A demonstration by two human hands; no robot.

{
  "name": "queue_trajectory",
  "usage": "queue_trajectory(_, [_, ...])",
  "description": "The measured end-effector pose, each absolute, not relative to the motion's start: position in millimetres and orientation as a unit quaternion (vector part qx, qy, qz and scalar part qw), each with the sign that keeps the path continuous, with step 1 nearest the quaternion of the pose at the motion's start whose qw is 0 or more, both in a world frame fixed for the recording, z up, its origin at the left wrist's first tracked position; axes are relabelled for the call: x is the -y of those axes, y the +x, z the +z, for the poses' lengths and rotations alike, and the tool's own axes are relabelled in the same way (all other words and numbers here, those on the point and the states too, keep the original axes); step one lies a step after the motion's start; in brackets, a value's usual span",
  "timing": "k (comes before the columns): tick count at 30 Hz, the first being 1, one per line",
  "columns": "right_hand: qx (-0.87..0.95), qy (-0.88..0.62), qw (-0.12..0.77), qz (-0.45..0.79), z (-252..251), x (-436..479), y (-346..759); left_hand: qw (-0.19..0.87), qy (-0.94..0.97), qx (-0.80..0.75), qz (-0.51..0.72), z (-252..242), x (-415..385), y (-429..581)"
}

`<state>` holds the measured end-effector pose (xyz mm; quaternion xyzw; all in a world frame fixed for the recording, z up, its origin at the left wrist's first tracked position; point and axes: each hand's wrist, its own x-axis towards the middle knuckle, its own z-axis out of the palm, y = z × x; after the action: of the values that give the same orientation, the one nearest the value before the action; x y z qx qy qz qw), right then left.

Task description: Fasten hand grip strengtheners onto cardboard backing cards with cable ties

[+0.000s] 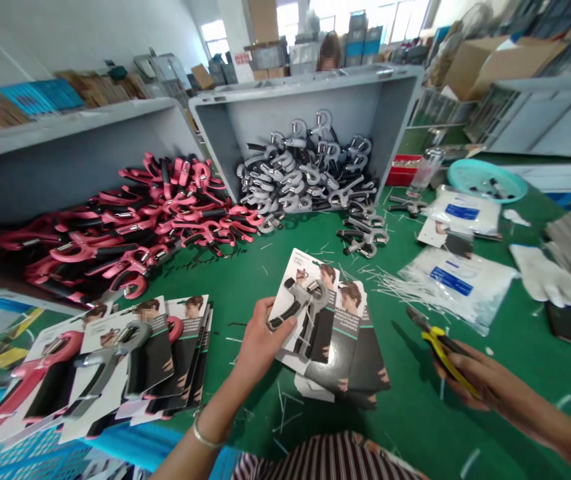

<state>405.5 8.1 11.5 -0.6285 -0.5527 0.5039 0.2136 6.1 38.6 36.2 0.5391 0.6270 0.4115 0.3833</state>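
Pink grippers [130,227]: loose heap on the green counter [415,413], left of the grey crate [315,100]; none sits on a card.
Finished cards [115,360]: fanned row below and well left of the crate, each carrying a pink or grey gripper.
Left hand [260,340]: straight below the crate, grasping the top card [328,320], thumb pressed on the grey gripper mounted there.
Card stack [360,367]: under the top card, below the crate; these show print only, no gripper.
Grey grippers [305,173]: piled inside the crate and spilling out of its open front.
White ties [395,283]: scattered below the crate's right corner.
Right hand [475,380]: below and right of the crate, clenched around yellow cutters [440,347], resting on the counter.
Progress: judging by the piles, a handful of cards are fitted; far more grippers lie loose.
Hard to tell: how the gripper is fixed to the top card; the count of the stack; the finished row is cut off at the lower left.
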Motion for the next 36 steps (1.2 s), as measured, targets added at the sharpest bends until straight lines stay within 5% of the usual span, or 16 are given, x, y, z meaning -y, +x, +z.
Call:
queue_trajectory(3, [0.586, -0.598, 0.212, 0.504, 28.6, -14.8, 376.3, 0.411, 0.541, -0.593, 0.432, 38.6, -46.0, 18.0])
queue_trajectory(9, [0.869, -0.475, 0.116, 0.077, 40.6, -60.9, 313.4, 0.417, 0.54, -0.585, 0.438, 40.7, -56.0, 30.3])
queue_trajectory(14, [0.884, -0.458, 0.084, -0.039, 37.6, -79.3, 289.9, 0.447, 0.515, -0.579, 0.447, 37.7, -57.8, 26.3])
queue_trajectory(19, [0.892, -0.445, 0.061, -0.042, 42.6, -86.5, 282.7, 0.452, 0.51, -0.58, 0.446, 38.0, -67.4, 24.9])
queue_trajectory(24, [0.886, -0.457, 0.04, 0.071, 37.5, -95.7, 285.2, 0.57, 0.425, -0.545, 0.444, 32.3, -72.7, 23.4])
queue_trajectory(30, [0.871, -0.405, 0.11, 0.256, 33.6, -84.4, 279.8, 0.607, 0.315, -0.523, 0.508, 27.6, -78.4, 15.4])
queue_trajectory(36, [0.835, -0.456, 0.185, 0.246, 32.2, -68.9, 256.9, 0.572, 0.219, -0.447, 0.652, 34.4, -82.7, 34.9])
